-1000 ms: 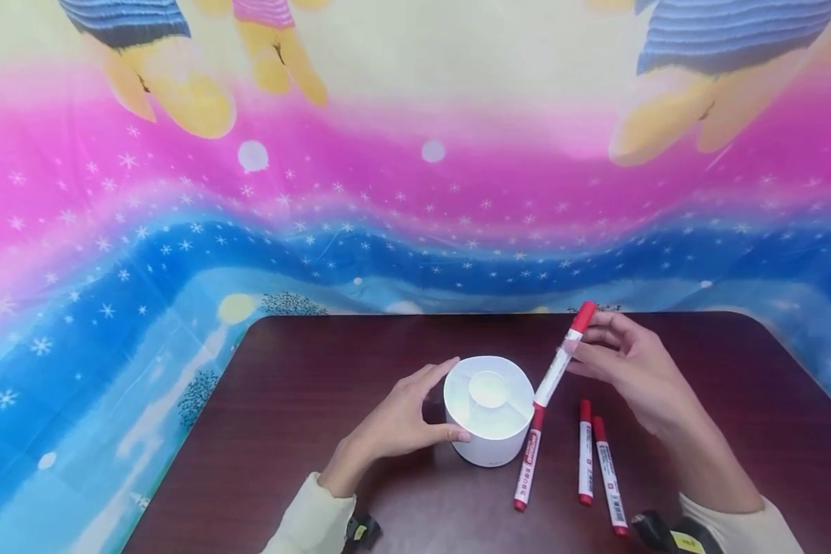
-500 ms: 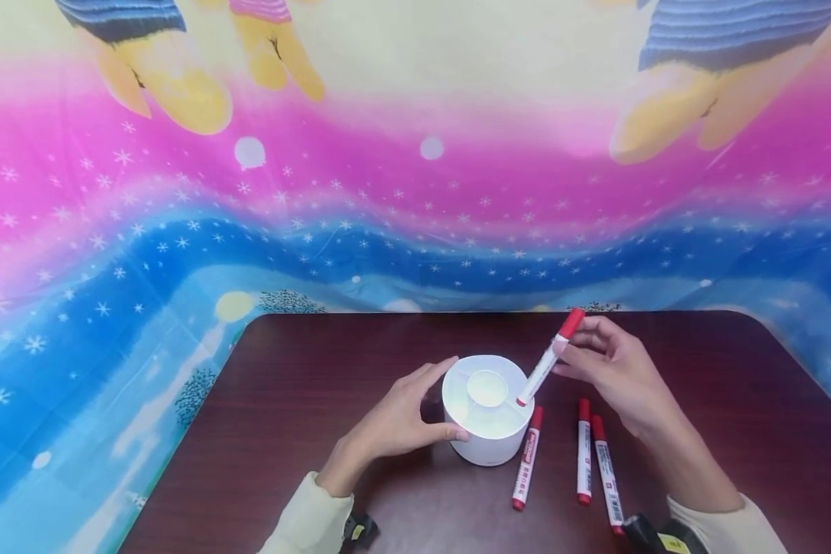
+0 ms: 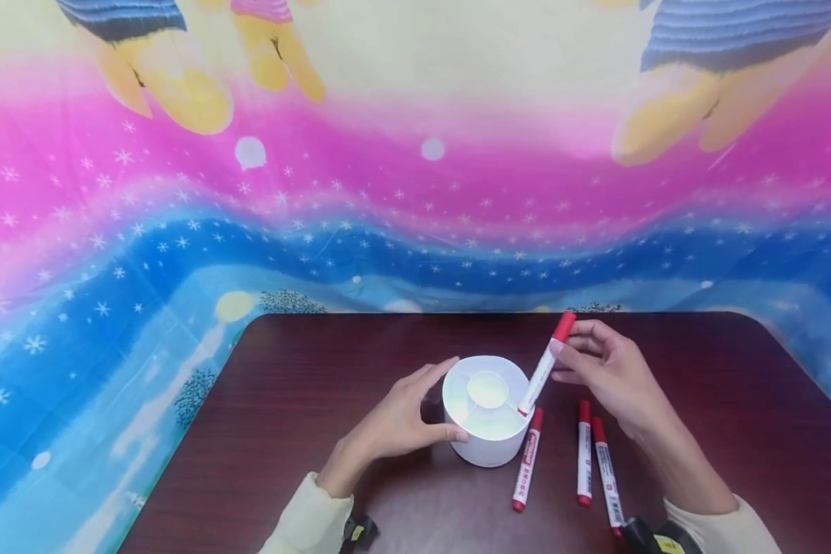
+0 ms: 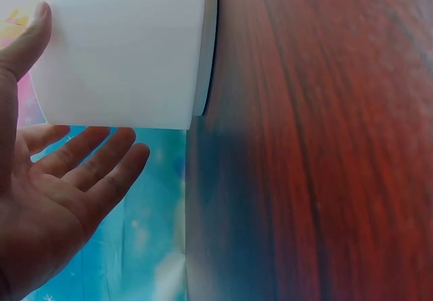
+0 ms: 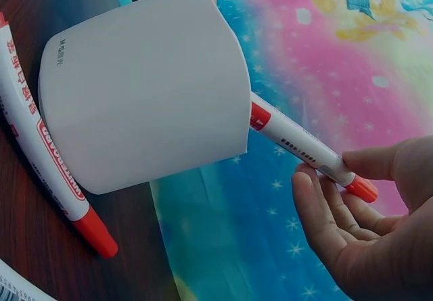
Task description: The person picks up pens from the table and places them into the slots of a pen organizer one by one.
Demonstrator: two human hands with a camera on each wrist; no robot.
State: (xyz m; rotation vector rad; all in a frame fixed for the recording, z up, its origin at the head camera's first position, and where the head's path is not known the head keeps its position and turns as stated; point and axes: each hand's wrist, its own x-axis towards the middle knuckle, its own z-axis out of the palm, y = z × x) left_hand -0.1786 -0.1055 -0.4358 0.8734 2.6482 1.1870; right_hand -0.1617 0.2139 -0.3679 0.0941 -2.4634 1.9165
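A round white pen holder (image 3: 488, 444) with a small inner ring and thin dividers stands upright on the table. My left hand (image 3: 402, 419) steadies it from the left, thumb at the near rim and index finger at the far rim; the left wrist view shows the other fingers (image 4: 101, 159) beside its wall. Between thumb and fingertips, my right hand (image 3: 612, 369) pinches a red-capped whiteboard marker (image 3: 543, 373) near its cap. This marker leans, cap up, its red lower end just inside the holder's right rim. In the right wrist view that end is hidden behind the wall (image 5: 149, 88).
One marker (image 3: 526, 469) lies on the dark wooden table (image 3: 305, 385) close against the holder's right front. Two more, a marker (image 3: 585, 454) and a neighbouring marker (image 3: 609, 481), lie further right. A printed cloth (image 3: 388, 192) hangs behind the table's back edge.
My right hand has moved left and slightly down, bringing the marker's lower end from outside the holder's rim to inside it. The left hand keeps its place on the holder.
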